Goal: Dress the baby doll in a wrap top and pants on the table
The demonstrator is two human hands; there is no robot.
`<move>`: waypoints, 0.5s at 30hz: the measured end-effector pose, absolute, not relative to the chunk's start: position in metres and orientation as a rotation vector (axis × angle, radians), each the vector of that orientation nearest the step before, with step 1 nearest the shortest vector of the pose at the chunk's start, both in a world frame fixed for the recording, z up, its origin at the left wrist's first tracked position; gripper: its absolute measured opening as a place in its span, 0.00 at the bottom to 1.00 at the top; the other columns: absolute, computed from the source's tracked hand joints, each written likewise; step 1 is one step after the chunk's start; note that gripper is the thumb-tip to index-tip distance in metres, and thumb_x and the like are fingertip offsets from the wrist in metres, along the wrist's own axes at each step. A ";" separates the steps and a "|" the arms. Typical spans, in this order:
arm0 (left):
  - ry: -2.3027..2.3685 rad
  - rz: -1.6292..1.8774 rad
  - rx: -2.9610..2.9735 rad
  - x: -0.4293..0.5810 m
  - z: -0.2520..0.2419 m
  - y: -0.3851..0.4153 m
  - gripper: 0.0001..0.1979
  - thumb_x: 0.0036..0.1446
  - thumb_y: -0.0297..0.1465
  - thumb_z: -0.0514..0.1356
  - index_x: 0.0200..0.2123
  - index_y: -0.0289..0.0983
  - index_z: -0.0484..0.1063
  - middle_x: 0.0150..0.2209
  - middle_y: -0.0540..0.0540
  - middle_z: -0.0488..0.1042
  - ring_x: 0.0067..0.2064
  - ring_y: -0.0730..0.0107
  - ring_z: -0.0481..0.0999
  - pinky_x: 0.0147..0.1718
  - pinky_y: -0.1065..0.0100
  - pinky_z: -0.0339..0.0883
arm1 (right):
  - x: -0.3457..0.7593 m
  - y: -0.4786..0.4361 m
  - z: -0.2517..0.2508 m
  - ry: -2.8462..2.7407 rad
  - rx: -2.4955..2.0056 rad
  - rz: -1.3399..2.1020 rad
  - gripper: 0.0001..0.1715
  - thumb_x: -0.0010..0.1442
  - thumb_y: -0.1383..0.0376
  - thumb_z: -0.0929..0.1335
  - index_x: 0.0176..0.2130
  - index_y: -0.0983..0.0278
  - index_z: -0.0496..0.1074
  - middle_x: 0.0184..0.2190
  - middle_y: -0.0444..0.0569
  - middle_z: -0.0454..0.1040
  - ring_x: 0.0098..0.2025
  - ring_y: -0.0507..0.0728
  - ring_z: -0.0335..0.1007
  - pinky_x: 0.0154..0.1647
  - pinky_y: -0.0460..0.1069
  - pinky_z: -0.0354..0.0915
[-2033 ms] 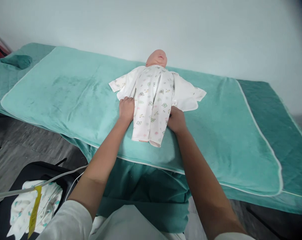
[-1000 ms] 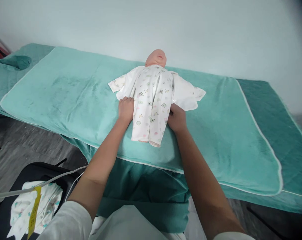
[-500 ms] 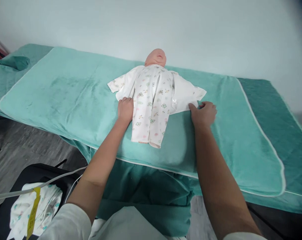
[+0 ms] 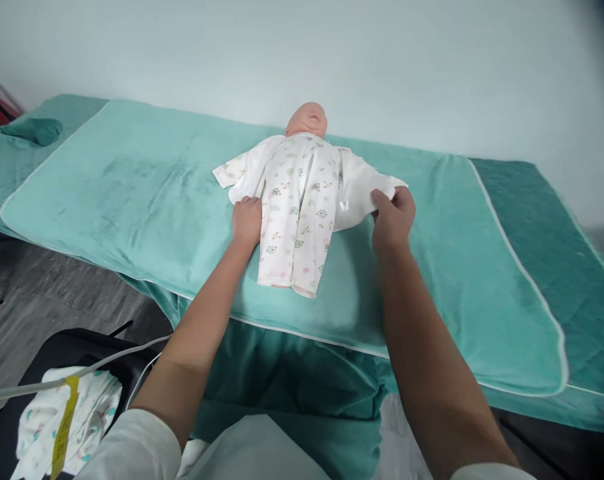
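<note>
A baby doll lies face up on a green padded bed, its head toward the wall. White printed baby trousers cover the middle of its body. Spread out to both sides is a white baby shirt, its front panels folded outward. My right hand pinches the outer edge of the shirt's right panel between thumb and fingers, lifting it slightly. My left hand rests beside the trousers, fingers curled over the lower edge of the left panel; their tips are partly hidden.
The green bed cover with white piping runs along a pale wall. At lower left, a black chair holds a printed white cloth. A pale cable with a yellow tag crosses in front of it.
My right hand has closed on the outer edge of the right shirt panel and drawn it slightly up and inward. My left hand keeps its place beside the trousers.
</note>
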State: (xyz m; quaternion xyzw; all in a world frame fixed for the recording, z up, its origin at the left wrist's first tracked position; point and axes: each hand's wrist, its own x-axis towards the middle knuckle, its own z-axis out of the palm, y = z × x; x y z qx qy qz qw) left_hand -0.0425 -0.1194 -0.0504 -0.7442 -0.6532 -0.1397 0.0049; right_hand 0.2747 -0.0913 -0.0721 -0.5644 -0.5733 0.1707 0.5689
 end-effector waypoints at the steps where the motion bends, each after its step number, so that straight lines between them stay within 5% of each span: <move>1: -2.052 -0.434 -2.331 -0.043 -0.050 -0.119 0.12 0.70 0.29 0.53 0.41 0.36 0.78 0.45 0.36 0.82 0.53 0.50 0.76 0.50 0.56 0.65 | 0.259 -0.091 -0.059 -1.353 -1.285 0.389 0.15 0.67 0.51 0.65 0.36 0.58 0.63 0.31 0.42 0.60 0.34 0.56 0.64 0.36 0.52 0.65; 8: -2.072 -0.477 -2.343 -0.044 -0.049 -0.119 0.11 0.69 0.31 0.55 0.39 0.37 0.78 0.42 0.37 0.82 0.51 0.48 0.77 0.47 0.56 0.65 | 0.180 -0.133 0.046 -2.163 -1.181 0.480 0.10 0.60 0.65 0.71 0.30 0.60 0.66 0.32 0.44 0.70 0.32 0.53 0.63 0.36 0.51 0.62; 15: -2.099 -0.769 -2.312 -0.046 -0.057 -0.116 0.11 0.68 0.29 0.56 0.31 0.40 0.73 0.38 0.39 0.82 0.47 0.48 0.77 0.44 0.55 0.64 | 0.183 -0.151 0.026 -1.943 -1.188 0.621 0.09 0.63 0.57 0.72 0.35 0.58 0.73 0.30 0.44 0.75 0.32 0.55 0.69 0.34 0.52 0.66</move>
